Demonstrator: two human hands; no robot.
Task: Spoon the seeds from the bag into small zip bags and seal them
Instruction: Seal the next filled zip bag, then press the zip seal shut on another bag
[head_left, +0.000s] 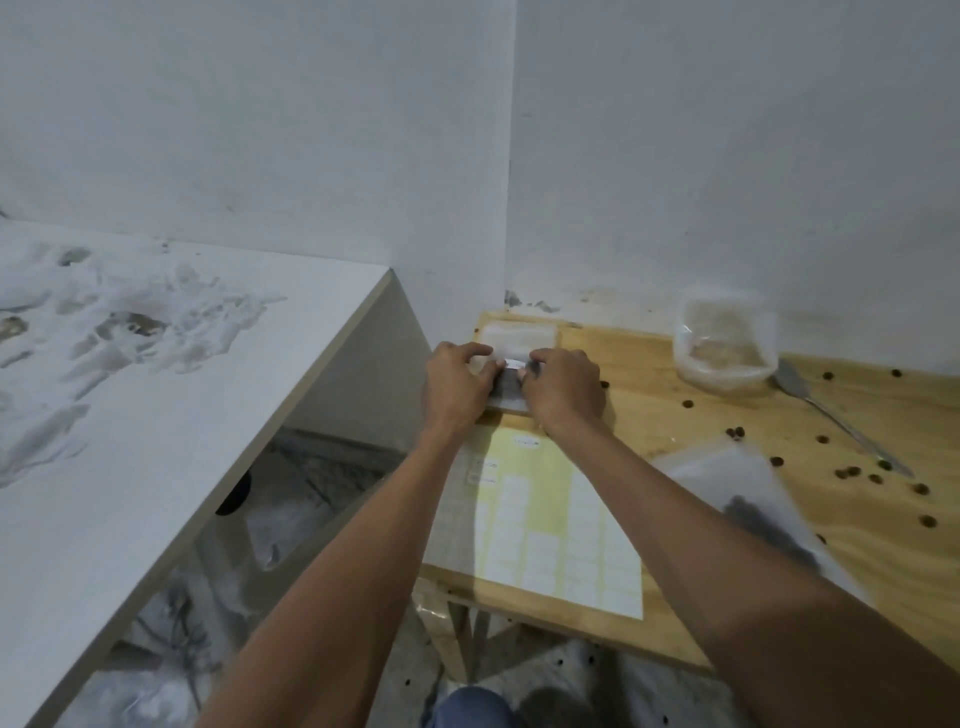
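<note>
A: How is the small zip bag held?

B: It is pinched at its top strip by the curled fingers of the left hand and right hand, at frame centre on the wooden table.

A: Its handling?

B: A light, limp, slippery film is judged; the seal edge is best gripped. The seed bag and spoon lie at right.

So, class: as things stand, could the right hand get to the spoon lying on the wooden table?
Probably yes, but not at once. The spoon lies uncovered on the table, nothing blocking it. The right hand and left hand both pinch a small zip bag, so it must let go first.
</note>
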